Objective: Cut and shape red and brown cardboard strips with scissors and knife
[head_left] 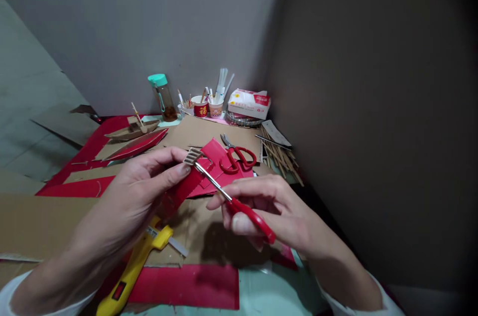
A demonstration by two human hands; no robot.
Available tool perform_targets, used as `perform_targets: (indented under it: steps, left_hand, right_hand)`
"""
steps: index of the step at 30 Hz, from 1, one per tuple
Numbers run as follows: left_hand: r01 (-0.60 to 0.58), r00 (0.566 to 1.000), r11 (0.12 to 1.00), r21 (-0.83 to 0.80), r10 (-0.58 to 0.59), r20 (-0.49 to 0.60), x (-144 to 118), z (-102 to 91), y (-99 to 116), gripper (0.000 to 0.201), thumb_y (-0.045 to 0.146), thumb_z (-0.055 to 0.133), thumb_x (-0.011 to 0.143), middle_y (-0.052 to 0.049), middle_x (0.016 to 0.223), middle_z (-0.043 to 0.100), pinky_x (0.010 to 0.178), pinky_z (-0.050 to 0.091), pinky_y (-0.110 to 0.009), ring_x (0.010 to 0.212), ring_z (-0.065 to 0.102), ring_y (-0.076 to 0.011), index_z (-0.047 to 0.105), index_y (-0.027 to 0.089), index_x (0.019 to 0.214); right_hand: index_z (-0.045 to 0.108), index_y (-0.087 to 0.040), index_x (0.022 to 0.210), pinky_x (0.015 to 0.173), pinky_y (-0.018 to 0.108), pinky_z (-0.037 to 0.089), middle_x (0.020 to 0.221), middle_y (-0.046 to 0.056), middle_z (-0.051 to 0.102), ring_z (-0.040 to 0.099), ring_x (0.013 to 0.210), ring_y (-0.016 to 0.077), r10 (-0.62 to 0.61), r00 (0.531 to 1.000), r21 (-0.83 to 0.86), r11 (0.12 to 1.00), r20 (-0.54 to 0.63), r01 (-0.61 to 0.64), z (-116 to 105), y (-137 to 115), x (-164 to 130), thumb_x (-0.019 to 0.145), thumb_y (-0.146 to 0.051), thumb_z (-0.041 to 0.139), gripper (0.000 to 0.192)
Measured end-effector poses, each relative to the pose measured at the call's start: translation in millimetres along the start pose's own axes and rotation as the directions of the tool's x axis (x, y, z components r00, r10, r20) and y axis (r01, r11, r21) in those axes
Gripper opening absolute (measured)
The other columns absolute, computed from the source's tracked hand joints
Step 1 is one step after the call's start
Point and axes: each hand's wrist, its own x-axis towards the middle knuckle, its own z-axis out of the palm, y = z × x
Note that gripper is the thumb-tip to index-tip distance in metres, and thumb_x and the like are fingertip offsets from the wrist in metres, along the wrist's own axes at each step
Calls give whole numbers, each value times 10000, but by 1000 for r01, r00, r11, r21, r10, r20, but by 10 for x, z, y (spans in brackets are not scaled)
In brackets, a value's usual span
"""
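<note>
Left hand (138, 191) fingers pinch a cardboard piece (192, 156); right hand (269, 211) grips small scissors (231, 201). Big scissors (237, 157) lie beyond; cups (207, 106) hold pens.

head camera (close) looking down

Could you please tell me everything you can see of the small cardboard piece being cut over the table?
The cardboard piece is a small tan scrap of corrugated board whose ribbed flutes show as stripes. It sits raised above the table, pinched at its left side by the left hand, just over a red strip. The metal blades of the red-handled scissors, held in the right hand, meet its lower right edge.
</note>
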Motion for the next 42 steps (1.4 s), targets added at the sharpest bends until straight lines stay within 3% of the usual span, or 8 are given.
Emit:
perform_targets:
  steps: [5,13,18,22,27,33,37,42]
  left_hand:
    - [-13,1000,1000,15,13,4,15,28,9,172,247,902,717,6,758,761,594,622,-215,641,689,-145,794,216,847]
    - [-95,995,994,55,97,-37,25,47,5,188,263,917,663,44,752,707,588,556,-125,664,617,-92,803,232,810]
    - [-104,991,977,187,117,-58,2,17,-9,192,345,888,732,24,809,704,568,551,-162,684,607,-124,778,231,840]
    - [-127,985,943,306,155,-70,-29,2,-25,176,391,840,783,33,812,670,638,565,-200,729,610,-144,747,252,836]
    - [-184,959,891,414,255,-123,-38,13,-51,124,380,830,773,42,835,744,688,563,-201,777,671,-152,779,284,834]
    - [-276,898,794,542,414,-149,-54,28,-97,38,329,819,766,81,812,788,660,545,-165,731,701,-122,803,339,799]
    - [-351,840,724,594,524,-141,-90,43,-144,100,306,796,786,112,835,781,712,545,-189,757,693,-122,802,397,825]
    - [-464,697,549,695,710,-95,-186,175,-179,146,274,795,838,86,859,747,810,534,-295,830,648,-178,803,420,845]
  right_hand:
    - [714,-157,843,651,274,440,812,19,702,611,718,157,-265,958,-460,868,-110,187,40,-32,10,874,-262,750,115]
    - [687,-200,800,572,235,404,716,-31,648,541,606,121,-360,931,-624,743,-68,242,77,-11,-51,852,-191,739,74]
    - [670,-201,748,551,262,395,675,-23,630,532,576,130,-392,914,-690,691,-103,218,130,-55,-92,878,-197,662,130]
    - [685,-208,798,542,286,390,727,-10,662,556,596,147,-405,908,-757,626,-110,187,156,-49,-133,888,-205,647,98]
    - [679,-216,863,638,307,469,882,23,709,625,698,170,-341,934,-811,574,-112,112,174,-20,-173,932,-197,612,98]
    - [703,-205,969,644,330,471,901,36,675,612,720,187,-217,969,-805,592,-115,38,212,-28,-177,955,-192,571,133]
    - [707,-197,994,637,359,456,888,33,648,598,721,205,-192,973,-814,580,-132,4,263,-33,-172,948,-188,542,171]
    - [671,-188,972,616,367,422,907,45,631,571,698,200,-212,971,-823,567,-114,27,299,-1,-181,959,-193,519,153]
